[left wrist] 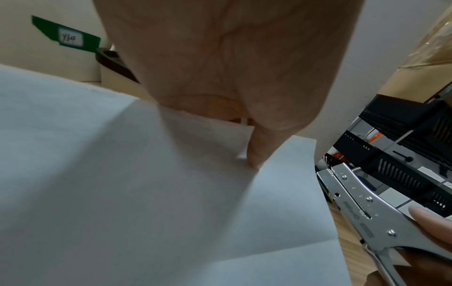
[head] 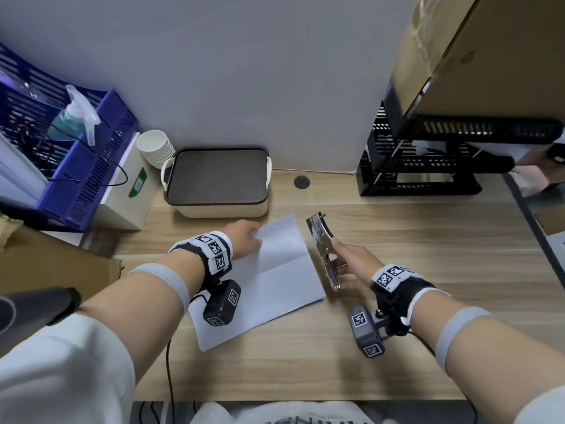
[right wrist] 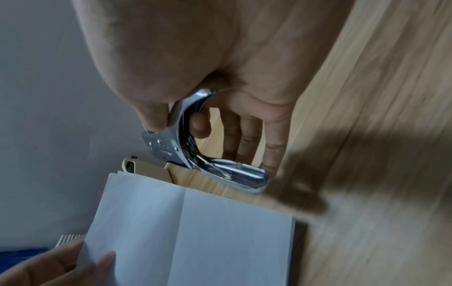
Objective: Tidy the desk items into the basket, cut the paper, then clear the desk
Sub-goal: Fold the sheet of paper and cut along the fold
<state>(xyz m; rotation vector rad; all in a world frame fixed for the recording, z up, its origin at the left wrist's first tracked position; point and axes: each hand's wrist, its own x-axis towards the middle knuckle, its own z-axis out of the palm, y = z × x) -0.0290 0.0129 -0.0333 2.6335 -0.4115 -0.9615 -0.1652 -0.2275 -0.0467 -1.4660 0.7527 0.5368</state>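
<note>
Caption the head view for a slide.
Left hand lifts the far corner of the paper while right hand holds metal plier stapler.

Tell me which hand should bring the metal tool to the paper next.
Right. The right hand already grips the tool, just beside the paper's right edge. The left hand pinches the paper's far corner, so it is busy steadying it.

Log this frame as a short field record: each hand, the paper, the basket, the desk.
left hand: pinches the paper's far left corner
right hand: grips a metal plier stapler, held above the desk, right of the paper
paper: white, creased across the middle, lying on the desk, uncut as far as visible
basket: cream, dark lid on, behind the paper
desk: wood grain
</note>
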